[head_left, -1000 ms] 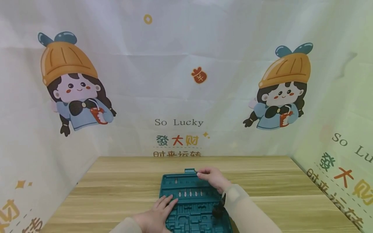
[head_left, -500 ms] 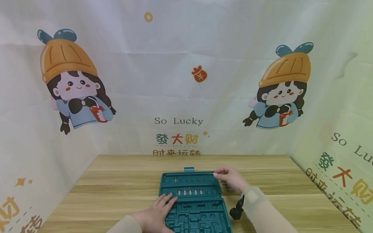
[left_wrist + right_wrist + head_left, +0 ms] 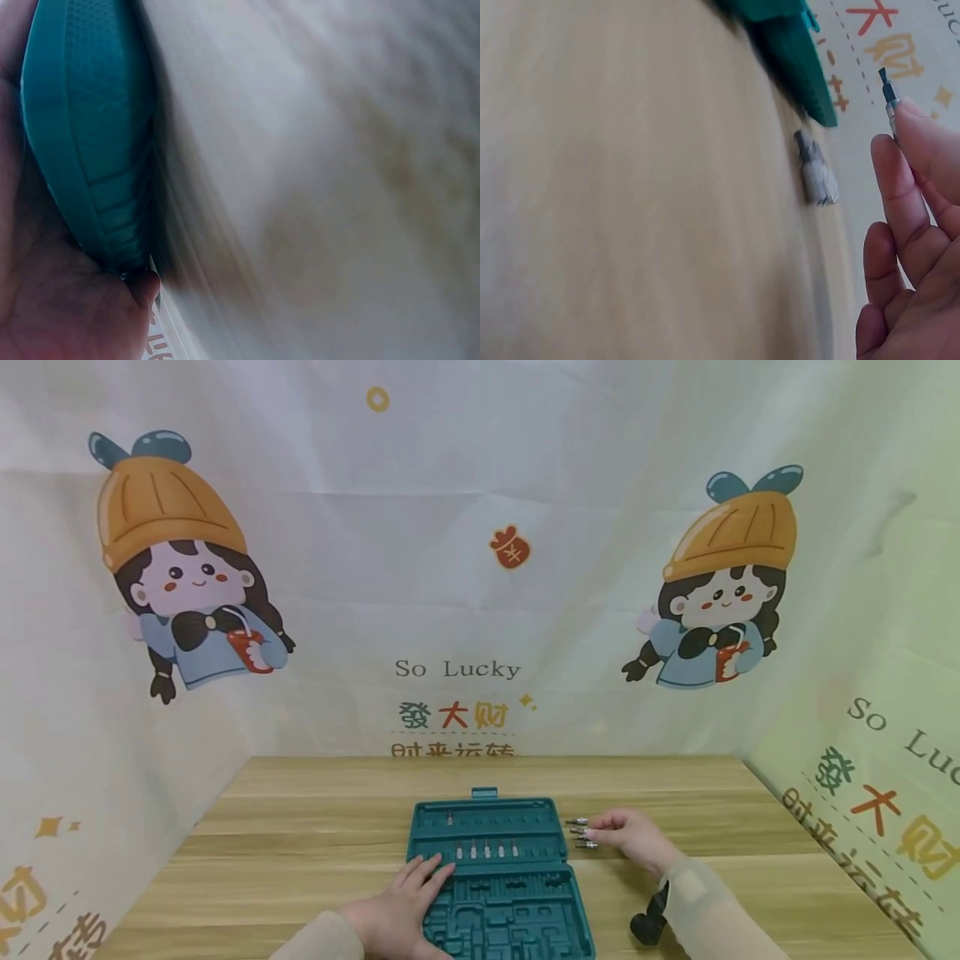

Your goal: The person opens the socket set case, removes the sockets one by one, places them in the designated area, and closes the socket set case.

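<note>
While a slim, dark-tipped metal bit (image 3: 889,94) juts lengthwise from the right hand (image 3: 632,839), pinched by thumb and forefinger just right of the open teal plastic case (image 3: 504,872), the farther left hand (image 3: 401,914) rests spread-fingered on its left edge.

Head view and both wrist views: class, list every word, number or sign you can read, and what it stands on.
"So Lucky": back cloth; again at right, cut off.
"發大财": back cloth, below that; again at right; partly in the right wrist view.
"时来运转": back cloth, bottom line, foot cut off by the table.
Sign on the red pouch print: too small to be sure.
Left wrist view: lettering unreadable.
Teal case: none readable.
</note>
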### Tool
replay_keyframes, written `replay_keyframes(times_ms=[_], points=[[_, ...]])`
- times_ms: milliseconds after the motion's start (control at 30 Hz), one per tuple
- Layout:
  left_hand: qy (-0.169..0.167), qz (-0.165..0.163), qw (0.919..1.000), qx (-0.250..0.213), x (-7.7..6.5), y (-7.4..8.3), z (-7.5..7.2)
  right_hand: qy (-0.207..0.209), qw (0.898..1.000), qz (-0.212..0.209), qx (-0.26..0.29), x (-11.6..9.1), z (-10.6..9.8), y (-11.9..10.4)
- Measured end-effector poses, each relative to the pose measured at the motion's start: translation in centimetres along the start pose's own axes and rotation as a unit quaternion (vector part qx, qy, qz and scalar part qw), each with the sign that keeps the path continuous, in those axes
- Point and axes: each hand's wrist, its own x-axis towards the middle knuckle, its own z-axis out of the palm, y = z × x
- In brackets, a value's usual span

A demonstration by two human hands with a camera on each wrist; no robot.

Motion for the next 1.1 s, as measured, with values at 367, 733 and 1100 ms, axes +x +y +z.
replay_keyframes(times_ms=[367, 733, 1100], points=[[0.005, -0.006, 0.9999, 0.009, -0.6, 1.0, -0.4, -0.003, 1.0, 0.013, -0.008, -1.3, -0.2, 1.0], [0.009, -0.005, 0.9998, 0.019, -0.6, 1.0, -0.3, 0.02, 1.0, 0.013, -0.01, -1.2, 0.6, 1.6], [-0.002, -0.011, 0.9995, 0.03, -1.1, 2.3, -0.9, 0.04, 0.999, 0.02, -0.003, -1.2, 1.0, 1.2]])
